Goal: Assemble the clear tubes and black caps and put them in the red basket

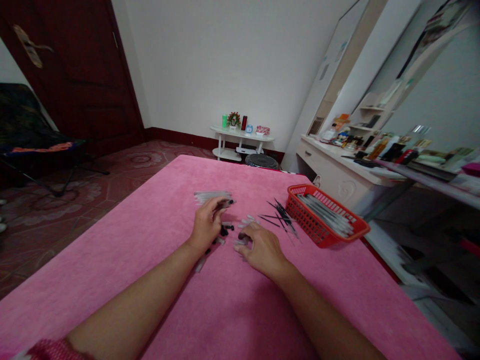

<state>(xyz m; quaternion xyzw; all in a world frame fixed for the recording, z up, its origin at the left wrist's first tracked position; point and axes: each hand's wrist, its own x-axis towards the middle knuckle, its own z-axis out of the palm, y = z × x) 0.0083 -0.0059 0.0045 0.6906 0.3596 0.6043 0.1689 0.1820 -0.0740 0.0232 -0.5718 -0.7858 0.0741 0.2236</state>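
Workpieces lie on the pink, cloth-covered table (131, 250), and we take the gap between our hands as the centre of the dial. Our left hand (205, 226), toward 10 o'clock, curls its fingers beside a row of slim, pale, translucent tubes (203, 195) at 11 o'clock; a dark tip shows at its fingertips, but we cannot tell whether a tube is gripped there. Our right hand (264, 249), toward 4 o'clock, bends thumb and forefinger around short, pale, plastic-looking pieces (248, 219) on the cloth; we cannot tell whether it has closed on one. Small black pieces (224, 230) lie toward 9 o'clock, close to the left hand. Thin black rods (278, 218) are scattered just short of 3 o'clock. Beyond them, near 3 o'clock, an orange-red, slatted plastic basket (305, 222) holds long, pale grey, slender tubes (326, 212). We judge the step in hand to be fingertip selection of small parts, with both hands working at the centre. From here, the move calls for a light pinch by the right thumb and forefinger on a single piece, with the left hand steady; a wide sweep could roll the loose parts apart.
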